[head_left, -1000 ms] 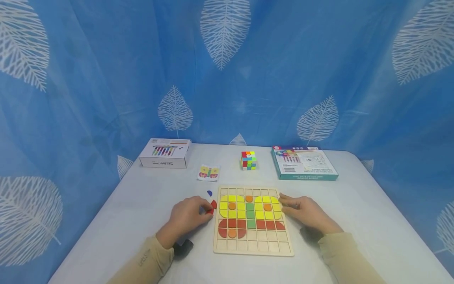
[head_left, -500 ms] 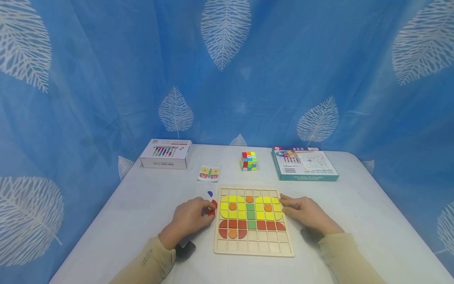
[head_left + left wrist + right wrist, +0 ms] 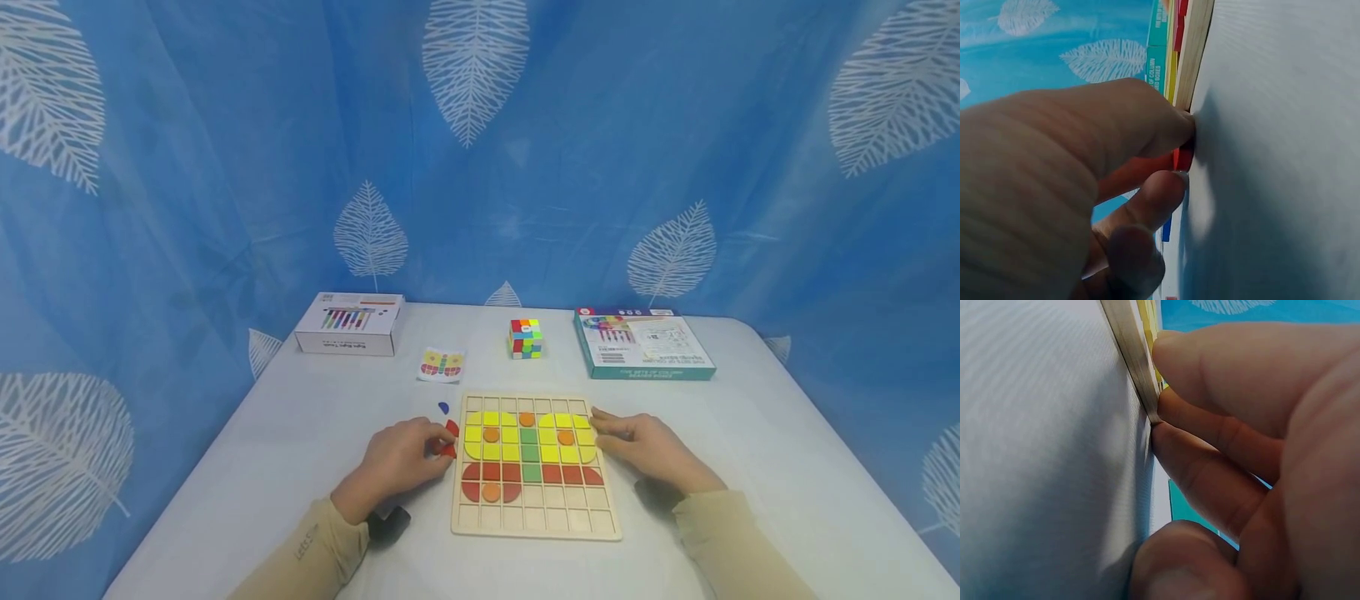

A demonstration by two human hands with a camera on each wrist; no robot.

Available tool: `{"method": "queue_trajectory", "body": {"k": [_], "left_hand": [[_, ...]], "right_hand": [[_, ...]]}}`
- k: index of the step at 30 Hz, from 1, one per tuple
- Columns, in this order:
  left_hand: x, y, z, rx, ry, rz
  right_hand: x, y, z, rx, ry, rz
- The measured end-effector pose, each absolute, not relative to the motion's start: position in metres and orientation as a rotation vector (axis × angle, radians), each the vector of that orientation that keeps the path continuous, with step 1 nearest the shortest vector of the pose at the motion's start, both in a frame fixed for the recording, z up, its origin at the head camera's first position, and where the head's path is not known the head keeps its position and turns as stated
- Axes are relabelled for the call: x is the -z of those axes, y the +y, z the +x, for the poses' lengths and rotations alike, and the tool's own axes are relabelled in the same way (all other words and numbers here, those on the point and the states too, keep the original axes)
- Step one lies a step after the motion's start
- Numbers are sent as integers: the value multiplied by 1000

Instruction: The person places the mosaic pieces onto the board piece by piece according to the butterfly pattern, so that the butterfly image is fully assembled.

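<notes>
My left hand (image 3: 401,457) is beside the left edge of the wooden grid board (image 3: 536,536), thumb and fingertips pinching a small red piece (image 3: 1182,159) low at the table. Another red piece (image 3: 452,427) lies just beyond the fingers, and a blue half-circle piece (image 3: 443,407) farther back. Rounded yellow blocks (image 3: 491,452), green squares (image 3: 529,454), orange discs (image 3: 491,492) and a row of red pieces (image 3: 572,476) fill part of the grid. With its fingers extended, my right hand (image 3: 648,450) touches the board's right edge, thumb at the rim in the right wrist view.
Behind the board lies a small picture card (image 3: 441,365) with a similar coloured pattern. A puzzle cube (image 3: 526,339) stands at the back middle. A white box (image 3: 350,325) is at back left, a teal-edged box (image 3: 647,346) at back right.
My left hand has shifted slightly, its fingers and the red piece now a little nearer the board's edge. The right hand and the pieces on the board have stayed put.
</notes>
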State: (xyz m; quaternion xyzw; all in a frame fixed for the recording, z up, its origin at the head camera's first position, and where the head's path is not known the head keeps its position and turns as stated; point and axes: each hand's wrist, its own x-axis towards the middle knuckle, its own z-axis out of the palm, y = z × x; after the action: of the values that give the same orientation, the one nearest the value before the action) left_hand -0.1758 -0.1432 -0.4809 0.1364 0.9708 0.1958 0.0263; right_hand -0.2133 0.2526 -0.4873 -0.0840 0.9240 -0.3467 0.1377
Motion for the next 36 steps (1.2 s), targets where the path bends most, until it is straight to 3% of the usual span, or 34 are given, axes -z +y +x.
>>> {"method": "queue_trajectory", "body": {"k": [10,17,26,36], "left_hand": [[483,-148,-187,-712,3242,249],[490,-152,-205,-543,3231,379],[488,-149,-202,-285,3297,405],[490,-150,-201,-328,3218,471]], "right_hand": [[486,255,-215,998,2673,-274],[482,254,-215,991,2672,-261],[483,253,-216,987,2671,-251],[486,253,-214,993,2671,-257]]}}
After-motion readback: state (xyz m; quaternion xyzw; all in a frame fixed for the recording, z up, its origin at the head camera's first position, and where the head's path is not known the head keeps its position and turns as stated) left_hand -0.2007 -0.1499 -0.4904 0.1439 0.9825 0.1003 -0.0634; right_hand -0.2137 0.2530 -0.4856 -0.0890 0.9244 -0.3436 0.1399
